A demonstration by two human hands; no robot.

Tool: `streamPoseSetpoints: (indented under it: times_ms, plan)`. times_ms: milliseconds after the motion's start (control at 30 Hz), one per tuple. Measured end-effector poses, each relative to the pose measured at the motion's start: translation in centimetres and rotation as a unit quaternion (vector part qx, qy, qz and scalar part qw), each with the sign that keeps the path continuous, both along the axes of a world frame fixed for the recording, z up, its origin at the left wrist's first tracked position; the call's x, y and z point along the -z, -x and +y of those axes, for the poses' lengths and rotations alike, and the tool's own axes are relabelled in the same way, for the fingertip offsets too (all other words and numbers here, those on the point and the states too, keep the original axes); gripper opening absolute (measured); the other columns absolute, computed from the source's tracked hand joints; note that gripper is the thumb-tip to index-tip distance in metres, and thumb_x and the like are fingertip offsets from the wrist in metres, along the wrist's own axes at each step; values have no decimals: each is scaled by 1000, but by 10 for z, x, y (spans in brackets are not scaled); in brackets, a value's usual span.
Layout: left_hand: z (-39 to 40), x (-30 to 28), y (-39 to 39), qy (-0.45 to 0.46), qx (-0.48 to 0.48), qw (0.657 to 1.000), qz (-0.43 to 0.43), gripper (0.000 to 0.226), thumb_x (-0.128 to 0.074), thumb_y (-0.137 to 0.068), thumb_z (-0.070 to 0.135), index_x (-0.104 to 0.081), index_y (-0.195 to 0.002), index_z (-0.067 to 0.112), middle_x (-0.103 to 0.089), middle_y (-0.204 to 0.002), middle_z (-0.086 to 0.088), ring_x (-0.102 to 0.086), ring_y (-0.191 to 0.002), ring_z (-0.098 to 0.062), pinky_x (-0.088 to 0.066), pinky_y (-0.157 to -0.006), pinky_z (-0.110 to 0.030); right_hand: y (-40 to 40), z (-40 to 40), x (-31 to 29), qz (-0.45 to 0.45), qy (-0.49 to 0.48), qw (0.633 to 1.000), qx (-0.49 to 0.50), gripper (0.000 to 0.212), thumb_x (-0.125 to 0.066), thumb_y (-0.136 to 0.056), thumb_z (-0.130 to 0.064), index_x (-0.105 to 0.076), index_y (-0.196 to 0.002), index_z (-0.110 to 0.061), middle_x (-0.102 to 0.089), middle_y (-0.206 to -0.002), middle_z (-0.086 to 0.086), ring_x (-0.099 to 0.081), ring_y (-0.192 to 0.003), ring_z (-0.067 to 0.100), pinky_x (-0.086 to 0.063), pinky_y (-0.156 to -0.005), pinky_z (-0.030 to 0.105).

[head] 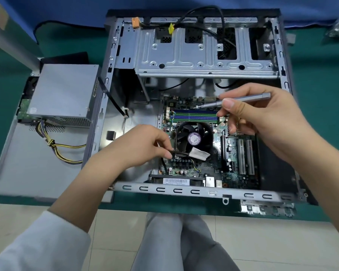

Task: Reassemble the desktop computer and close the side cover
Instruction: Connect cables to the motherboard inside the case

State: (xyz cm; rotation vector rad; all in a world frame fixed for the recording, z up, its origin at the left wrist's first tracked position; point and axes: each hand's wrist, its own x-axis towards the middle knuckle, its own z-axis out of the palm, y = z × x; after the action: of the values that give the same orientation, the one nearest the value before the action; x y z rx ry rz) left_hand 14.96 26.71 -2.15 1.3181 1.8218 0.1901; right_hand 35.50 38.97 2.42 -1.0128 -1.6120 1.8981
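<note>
Computer case (198,189) lies open on its side on the table (321,118). Motherboard (239,173) sits in the case's near half, with the cooler fan (194,136) at its centre and memory slots (194,116) behind the fan. Drive cage (204,55) occupies the far half. Power supply (65,92) rests on the side cover (37,163), left of the case.

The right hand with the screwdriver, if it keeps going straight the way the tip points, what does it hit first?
The right hand aims the screwdriver leftward and slightly down. Its tip hovers by the motherboard edge just above the memory slots, so it would probably meet the board there first, though depth is unclear.
</note>
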Motion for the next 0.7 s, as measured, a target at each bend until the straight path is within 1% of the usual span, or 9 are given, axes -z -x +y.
streamPoseSetpoints:
  times_ms: [67,133,233,333,400,467,533,600,700]
  plan:
    - [2,-3,-5,-39,42,998,-13,11,-80,-72,31,-70,-72,35,-62,-84,10,-55,-82,-11,-46,-77,-28,-2,0,-1,5,1,1000,6,18,-67,-77,-16,-67,-91,-5,-70,-72,9,-54,-45,16,-30,-36,17]
    - [9,-1,-14,-87,104,991,10,10,-79,-70,36,-74,-78,33,-50,-90,13,-42,-93,-10,-37,-84,-26,-5,1,-2,8,-2,1000,10,15,-67,-78,-16,-68,-90,-7,-70,-72,9,-54,-45,16,-31,-36,17]
    - [25,7,-31,-151,232,958,78,16,-76,-70,45,-75,-81,34,-40,-98,12,-29,-100,-12,-28,-87,-25,-9,1,-1,7,-8,1000,19,11,-68,-78,-17,-69,-87,-12,-70,-73,9,-54,-46,16,-31,-37,17]
    - [37,12,-41,-191,319,921,114,19,-71,-71,51,-75,-84,36,-42,-103,11,-29,-105,-15,-26,-88,-28,-13,2,0,11,-12,1000,23,12,-69,-78,-19,-69,-87,-12,-69,-74,10,-54,-46,17,-31,-37,17]
    - [36,14,-39,-222,335,909,112,18,-71,-73,49,-75,-85,36,-40,-101,11,-30,-104,-16,-25,-86,-28,-15,2,0,16,-11,1000,22,12,-69,-78,-19,-69,-87,-12,-69,-73,10,-54,-47,17,-31,-37,17]
    - [32,19,-37,-268,332,899,105,16,-75,-74,42,-73,-87,32,-40,-98,7,-34,-101,-18,-29,-87,-31,-16,2,1,19,-13,1000,21,11,-69,-77,-20,-70,-86,-13,-69,-73,9,-53,-47,17,-31,-37,17]
    - [29,23,-39,-299,310,894,123,32,-80,-70,37,-62,-93,24,-45,-100,3,-35,-98,-18,-25,-84,-30,-15,1,3,21,-15,1000,16,12,-70,-77,-21,-70,-86,-13,-69,-73,9,-53,-47,17,-31,-37,16]
    - [32,26,-44,-267,284,905,169,51,-80,-66,44,-47,-97,21,-45,-103,3,-31,-98,-15,-16,-77,-27,-13,0,4,26,-16,999,11,13,-71,-76,-23,-70,-87,-14,-69,-74,9,-53,-47,17,-32,-38,16]
    - [36,25,-42,-181,272,917,227,63,-69,-66,65,-44,-103,20,-34,-101,7,-30,-99,-13,-19,-80,-29,-10,0,4,42,-13,999,-9,11,-71,-77,-23,-71,-86,-18,-69,-74,8,-52,-47,16,-32,-38,16]
